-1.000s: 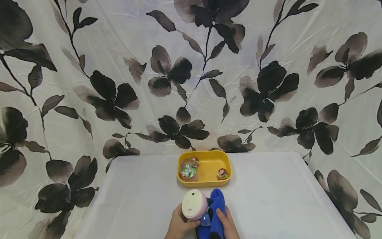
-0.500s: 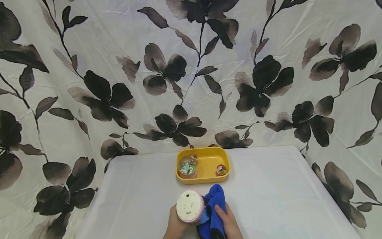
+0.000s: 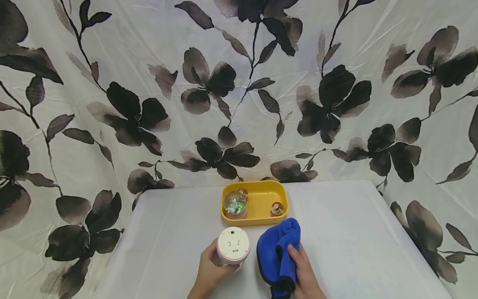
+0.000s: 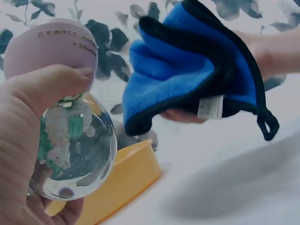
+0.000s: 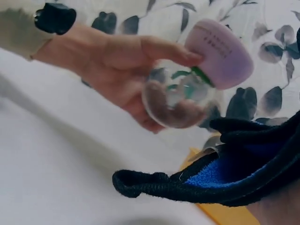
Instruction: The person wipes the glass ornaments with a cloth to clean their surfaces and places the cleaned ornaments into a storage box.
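My left hand [image 3: 213, 265] grips a snow globe [image 3: 233, 245] turned upside down, so its white underside faces the head camera. In the left wrist view the pink base of the snow globe [image 4: 51, 49] is on top and the clear ball hangs below, with a white and green figure inside. My thumb lies across the joint of base and ball. To the right, my right hand [image 3: 304, 270] holds a folded blue cloth [image 3: 278, 253] with black edging, a white tag and a corner loop [image 4: 268, 126]. Cloth and globe are apart.
Beyond the hands a yellow tray [image 3: 257, 221] stands at the far edge of the white table [image 3: 168, 236]. It holds a larger snow globe [image 3: 235, 205] at left, a small one partly behind it, and another small globe [image 3: 276, 209] at right. A floral curtain [image 3: 280, 124] hangs behind.
The blue cloth, earlier against the globe's clear ball, has moved off to the right with my right hand. My left hand has tipped the globe further over and shifted slightly left.
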### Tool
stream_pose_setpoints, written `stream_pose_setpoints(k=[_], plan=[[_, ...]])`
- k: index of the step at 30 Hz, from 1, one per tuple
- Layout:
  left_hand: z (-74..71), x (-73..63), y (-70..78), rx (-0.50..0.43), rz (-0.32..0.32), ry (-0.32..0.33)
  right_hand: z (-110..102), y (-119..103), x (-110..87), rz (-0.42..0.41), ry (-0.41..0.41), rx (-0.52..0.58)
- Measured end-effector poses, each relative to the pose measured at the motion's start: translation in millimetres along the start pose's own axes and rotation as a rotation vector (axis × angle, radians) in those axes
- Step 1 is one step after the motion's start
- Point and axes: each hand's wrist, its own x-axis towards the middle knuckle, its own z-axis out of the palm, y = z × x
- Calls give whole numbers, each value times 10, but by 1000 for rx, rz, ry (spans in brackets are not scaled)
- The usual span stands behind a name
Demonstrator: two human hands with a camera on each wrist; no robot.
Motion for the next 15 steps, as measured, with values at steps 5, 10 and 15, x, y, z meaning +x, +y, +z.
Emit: stream_pose_setpoints(k=[5, 10, 15], plan=[[-54, -16, -18, 76, 14, -17, -26, 20, -47, -44, 10, -89], [-74, 67, 23, 167, 70, -3, 57, -88, 30, -74, -5, -72], [-62, 73, 48, 308, 122, -12, 101, -125, 78, -145, 48, -165]])
